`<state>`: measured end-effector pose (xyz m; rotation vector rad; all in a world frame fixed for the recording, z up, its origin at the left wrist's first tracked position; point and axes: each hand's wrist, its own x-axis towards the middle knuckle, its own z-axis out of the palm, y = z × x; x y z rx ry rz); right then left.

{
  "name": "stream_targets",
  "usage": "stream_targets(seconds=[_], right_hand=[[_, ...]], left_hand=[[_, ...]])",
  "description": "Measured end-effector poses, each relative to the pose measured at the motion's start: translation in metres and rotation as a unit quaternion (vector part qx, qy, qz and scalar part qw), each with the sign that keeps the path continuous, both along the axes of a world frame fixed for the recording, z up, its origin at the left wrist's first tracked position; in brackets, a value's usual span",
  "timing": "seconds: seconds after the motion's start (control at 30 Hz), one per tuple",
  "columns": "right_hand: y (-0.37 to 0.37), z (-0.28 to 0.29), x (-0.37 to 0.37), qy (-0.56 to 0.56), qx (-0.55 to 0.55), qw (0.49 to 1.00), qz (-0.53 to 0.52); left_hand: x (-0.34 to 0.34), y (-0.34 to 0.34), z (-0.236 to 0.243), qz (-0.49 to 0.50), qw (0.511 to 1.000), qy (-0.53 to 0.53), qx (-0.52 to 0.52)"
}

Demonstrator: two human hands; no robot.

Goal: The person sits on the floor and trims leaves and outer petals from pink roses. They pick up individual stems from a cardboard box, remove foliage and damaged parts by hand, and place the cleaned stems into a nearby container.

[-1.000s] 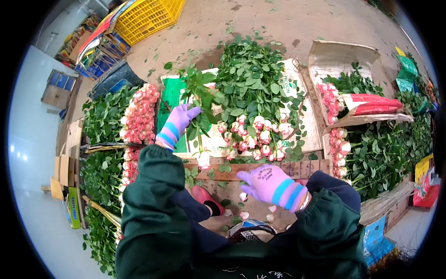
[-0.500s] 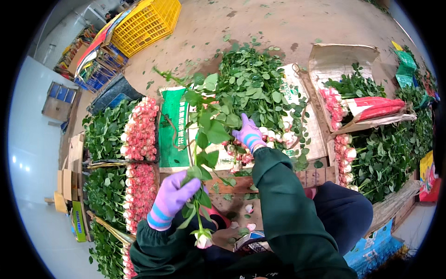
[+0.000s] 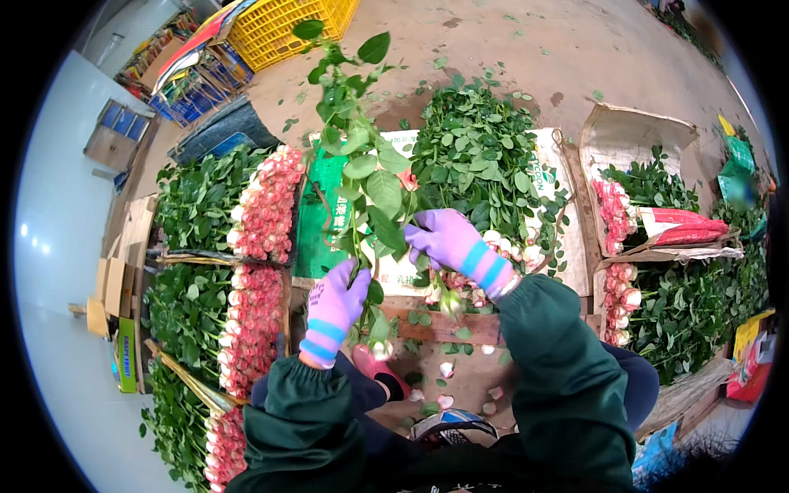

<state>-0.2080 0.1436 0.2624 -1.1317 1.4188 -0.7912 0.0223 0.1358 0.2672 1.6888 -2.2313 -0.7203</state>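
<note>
My gloved left hand [image 3: 337, 296] grips a leafy rose stem [image 3: 357, 234], its pale bloom [image 3: 380, 349] hanging below and its leaves reaching upward. My gloved right hand [image 3: 436, 238] is closed on a second rose stem, with a pale greenish-white bloom [image 3: 450, 302] beneath it. Behind both hands a pile of leafy pink-and-white roses [image 3: 464, 144] lies on green and white sacks [image 3: 320, 259], the blooms partly hidden by my right hand.
Stacked rose bundles [image 3: 255, 320] flank me at left; more sit in open wrappers [image 3: 637, 119] at right. A wooden plank [image 3: 526, 324] crosses above my pink boots [image 3: 370, 366]. A yellow crate [image 3: 283, 25] stands at the back. Fallen leaves and petals dot the floor.
My right hand has moved up to the pile and drawn back with a rose. My left hand came down with its stem, then rose slightly, the stem now standing more upright.
</note>
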Motion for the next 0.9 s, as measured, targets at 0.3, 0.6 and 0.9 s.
stream_targets(seconds=[0.3,0.6,0.9], right_hand=[[0.107,0.033,0.003,0.033,0.062,0.996,-0.062],[0.146,0.026,0.004,0.037,-0.004,0.986,-0.161],[0.135,-0.002,-0.032,0.026,-0.002,0.989,-0.148]], left_hand=[[-0.046,0.043,0.022,-0.089,0.954,0.242,0.155],[-0.071,0.068,-0.008,-0.199,0.958,0.204,0.031],[-0.107,0.048,-0.02,-0.395,0.905,0.158,-0.015]])
